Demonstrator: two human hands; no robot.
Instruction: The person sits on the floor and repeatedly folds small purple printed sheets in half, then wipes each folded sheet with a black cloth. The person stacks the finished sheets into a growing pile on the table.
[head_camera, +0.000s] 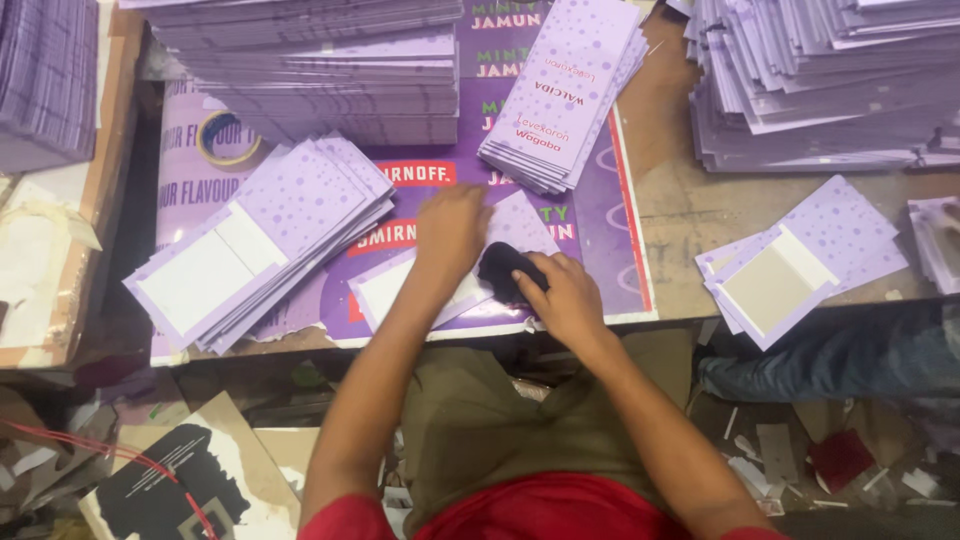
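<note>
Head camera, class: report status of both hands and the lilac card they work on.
Left hand flat, pinning lilac card. Right hand pressing dark cloth pad onto it. Card stacks close beside; nothing blocking.

My left hand (452, 232) lies flat on a lilac dotted card (455, 262) near the front edge of the workbench (690, 215), pinning it to the purple poster sheet (615, 240) beneath. My right hand (563, 297) presses a black cloth pad (503, 270) onto that card. A fanned stack of matching cards (262, 237) sits just left, another stack (565, 92) toward the back.
</note>
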